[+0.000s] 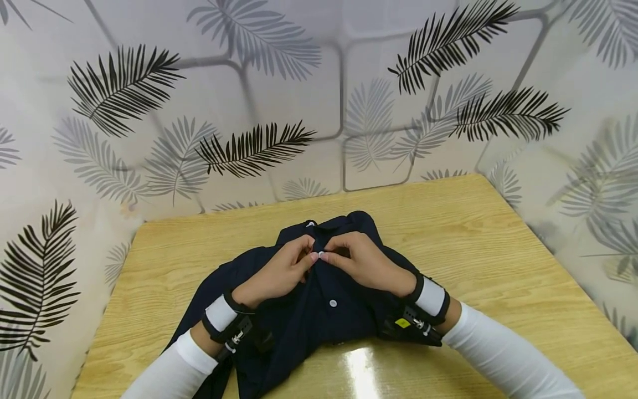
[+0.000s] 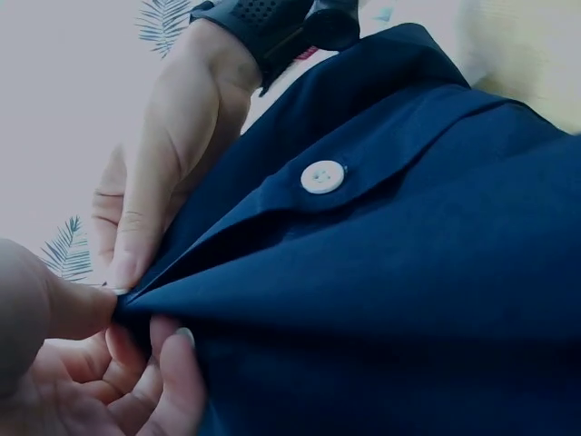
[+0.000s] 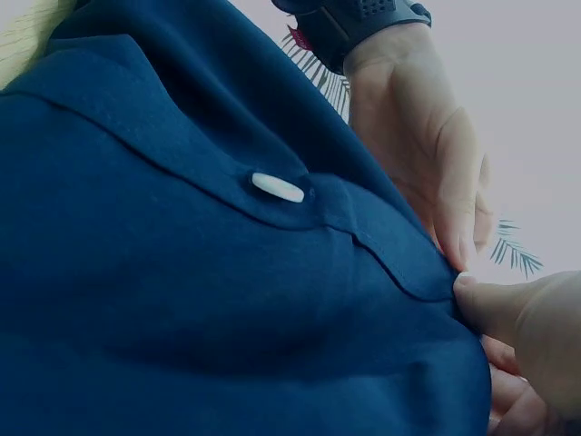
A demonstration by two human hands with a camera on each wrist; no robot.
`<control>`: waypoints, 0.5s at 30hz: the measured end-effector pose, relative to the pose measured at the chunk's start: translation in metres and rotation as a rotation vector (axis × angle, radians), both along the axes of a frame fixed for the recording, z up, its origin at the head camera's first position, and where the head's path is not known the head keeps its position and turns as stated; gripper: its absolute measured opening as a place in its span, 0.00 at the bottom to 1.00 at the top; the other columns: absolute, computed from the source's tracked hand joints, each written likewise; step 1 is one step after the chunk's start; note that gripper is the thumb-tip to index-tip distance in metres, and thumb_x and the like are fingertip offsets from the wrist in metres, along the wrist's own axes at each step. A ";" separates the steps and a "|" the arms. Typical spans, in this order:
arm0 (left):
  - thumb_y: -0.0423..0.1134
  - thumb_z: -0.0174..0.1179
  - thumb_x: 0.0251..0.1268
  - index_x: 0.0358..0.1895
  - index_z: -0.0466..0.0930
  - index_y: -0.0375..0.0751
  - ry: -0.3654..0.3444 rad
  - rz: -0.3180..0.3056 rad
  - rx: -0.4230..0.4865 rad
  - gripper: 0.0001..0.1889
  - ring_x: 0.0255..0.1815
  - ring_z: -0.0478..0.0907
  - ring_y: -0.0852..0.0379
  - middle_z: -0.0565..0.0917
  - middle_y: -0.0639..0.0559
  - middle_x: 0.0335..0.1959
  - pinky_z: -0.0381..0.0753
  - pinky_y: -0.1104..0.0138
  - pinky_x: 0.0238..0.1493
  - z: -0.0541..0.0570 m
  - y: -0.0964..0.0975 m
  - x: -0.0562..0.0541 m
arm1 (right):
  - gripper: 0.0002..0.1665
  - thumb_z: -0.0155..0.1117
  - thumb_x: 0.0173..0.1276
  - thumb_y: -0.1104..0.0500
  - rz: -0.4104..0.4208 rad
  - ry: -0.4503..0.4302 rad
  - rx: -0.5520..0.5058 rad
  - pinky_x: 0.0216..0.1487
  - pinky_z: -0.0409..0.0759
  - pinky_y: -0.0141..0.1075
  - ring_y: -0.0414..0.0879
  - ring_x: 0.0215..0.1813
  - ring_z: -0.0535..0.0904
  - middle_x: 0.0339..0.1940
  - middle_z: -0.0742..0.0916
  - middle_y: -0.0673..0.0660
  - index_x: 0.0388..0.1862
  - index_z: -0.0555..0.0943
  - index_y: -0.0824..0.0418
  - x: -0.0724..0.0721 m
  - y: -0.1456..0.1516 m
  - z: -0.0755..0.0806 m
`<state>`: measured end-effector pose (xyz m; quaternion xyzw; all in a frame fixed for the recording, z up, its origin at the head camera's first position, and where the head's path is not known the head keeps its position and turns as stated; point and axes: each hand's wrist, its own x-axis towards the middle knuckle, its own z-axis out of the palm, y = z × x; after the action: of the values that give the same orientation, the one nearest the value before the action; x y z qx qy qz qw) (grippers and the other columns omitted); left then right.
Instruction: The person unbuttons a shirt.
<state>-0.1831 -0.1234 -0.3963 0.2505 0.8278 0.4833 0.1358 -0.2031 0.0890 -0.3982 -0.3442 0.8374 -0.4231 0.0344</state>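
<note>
A dark navy button-up shirt [image 1: 349,318] lies on the table, its collar at the far side. My left hand [image 1: 279,271] pinches the front placket from the left, thumb on top and fingers under the cloth. From the right, my right hand [image 1: 371,266] pinches the same spot, and the two thumb tips nearly meet at a small white button [image 1: 320,255]. Lower on the placket a second white button [image 2: 322,177] sits in plain sight, fastened through the cloth. The fingertips beneath the fabric are partly hidden in the right wrist view.
The light wood table [image 1: 438,221] reaches out on both sides of the shirt, with a glare spot near its front. Behind it stands a wall [image 1: 299,105] with a leaf pattern. A loose sleeve [image 1: 214,296] hangs toward the left front. Strapped cameras [image 1: 418,318] sit on both wrists.
</note>
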 end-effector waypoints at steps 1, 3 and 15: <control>0.33 0.45 0.82 0.41 0.68 0.35 0.011 0.009 -0.009 0.07 0.24 0.73 0.57 0.72 0.46 0.27 0.79 0.67 0.29 0.000 0.001 0.000 | 0.08 0.64 0.74 0.59 -0.006 0.006 0.000 0.29 0.69 0.28 0.37 0.24 0.70 0.24 0.83 0.48 0.36 0.87 0.57 0.000 0.000 0.000; 0.33 0.45 0.82 0.41 0.68 0.36 0.035 0.037 -0.034 0.07 0.23 0.71 0.57 0.70 0.47 0.27 0.76 0.69 0.29 -0.001 0.002 -0.001 | 0.07 0.63 0.74 0.60 -0.014 0.014 0.003 0.30 0.70 0.28 0.37 0.25 0.71 0.27 0.85 0.49 0.37 0.88 0.58 -0.001 -0.001 -0.001; 0.35 0.54 0.75 0.34 0.70 0.42 0.195 0.270 -0.170 0.07 0.20 0.63 0.58 0.67 0.52 0.24 0.61 0.70 0.27 -0.004 0.012 0.002 | 0.09 0.65 0.73 0.59 -0.106 0.069 0.085 0.28 0.69 0.28 0.35 0.23 0.72 0.23 0.84 0.48 0.32 0.88 0.56 0.001 -0.009 0.005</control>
<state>-0.1807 -0.1118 -0.4005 0.1703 0.9010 0.3990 0.0094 -0.2020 0.0799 -0.3936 -0.3117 0.8724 -0.3765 -0.0023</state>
